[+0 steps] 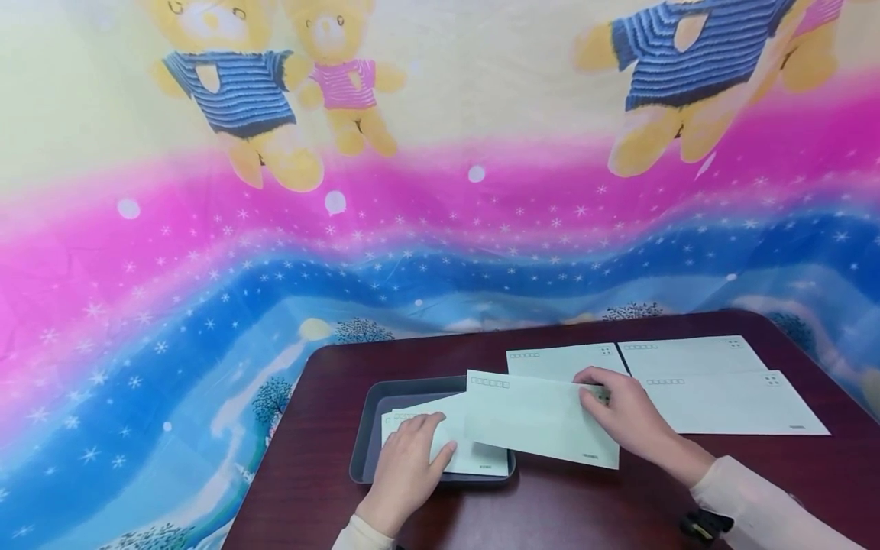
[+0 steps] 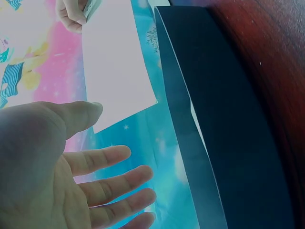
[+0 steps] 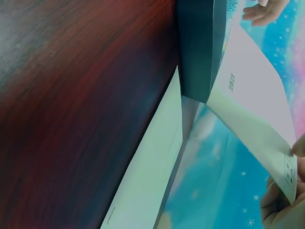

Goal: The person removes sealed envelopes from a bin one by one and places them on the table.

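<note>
My right hand [image 1: 624, 409] pinches a pale envelope [image 1: 532, 420] by its right end, thumb in front. In the head view this envelope hangs tilted above the table, its left end over the tray's right side. The right wrist view shows the envelope [image 3: 248, 90] bowing slightly from the pinched corner. My left hand [image 1: 412, 458] is over the dark tray [image 1: 359, 451], above several envelopes [image 1: 484, 457] lying in it. In the left wrist view the left hand [image 2: 71, 162] has its fingers spread and holds nothing; whether it touches the envelopes cannot be told.
On the table's right side lie more envelopes: a front one [image 1: 736, 405], a back right one [image 1: 694, 355] and a back left one [image 1: 564, 359] partly hidden by the held one. The dark wooden table [image 1: 309, 428] meets a patterned cloth [image 1: 440, 229] behind it.
</note>
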`<state>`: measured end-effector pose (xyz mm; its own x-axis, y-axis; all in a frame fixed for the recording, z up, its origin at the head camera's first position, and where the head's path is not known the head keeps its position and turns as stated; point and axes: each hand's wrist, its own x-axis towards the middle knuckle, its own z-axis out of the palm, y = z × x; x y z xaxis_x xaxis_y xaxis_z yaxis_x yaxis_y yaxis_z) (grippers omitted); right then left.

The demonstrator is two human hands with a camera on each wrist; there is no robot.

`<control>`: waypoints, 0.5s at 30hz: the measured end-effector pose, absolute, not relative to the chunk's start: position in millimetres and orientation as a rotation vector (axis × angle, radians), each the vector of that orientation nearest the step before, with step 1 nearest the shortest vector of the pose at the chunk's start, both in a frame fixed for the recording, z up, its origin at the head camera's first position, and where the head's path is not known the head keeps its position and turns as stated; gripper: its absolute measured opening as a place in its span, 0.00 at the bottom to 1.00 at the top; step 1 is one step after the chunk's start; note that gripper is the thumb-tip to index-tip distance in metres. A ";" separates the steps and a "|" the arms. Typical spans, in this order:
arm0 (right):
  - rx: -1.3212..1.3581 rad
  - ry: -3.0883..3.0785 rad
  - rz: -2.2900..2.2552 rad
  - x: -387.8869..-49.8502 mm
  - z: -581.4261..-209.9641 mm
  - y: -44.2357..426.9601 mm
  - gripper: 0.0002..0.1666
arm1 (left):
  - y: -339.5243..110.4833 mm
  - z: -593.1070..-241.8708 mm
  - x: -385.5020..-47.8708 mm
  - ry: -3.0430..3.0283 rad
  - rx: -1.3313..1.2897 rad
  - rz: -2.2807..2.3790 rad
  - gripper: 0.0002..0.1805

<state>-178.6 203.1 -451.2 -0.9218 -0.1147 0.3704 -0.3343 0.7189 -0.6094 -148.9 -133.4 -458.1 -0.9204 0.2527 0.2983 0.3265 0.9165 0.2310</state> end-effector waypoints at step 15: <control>0.305 -2.664 1.010 -171.7 -447.2 228.8 0.10 | -122.6 -460.4 -144.9 -2.822 -0.484 -0.404 0.22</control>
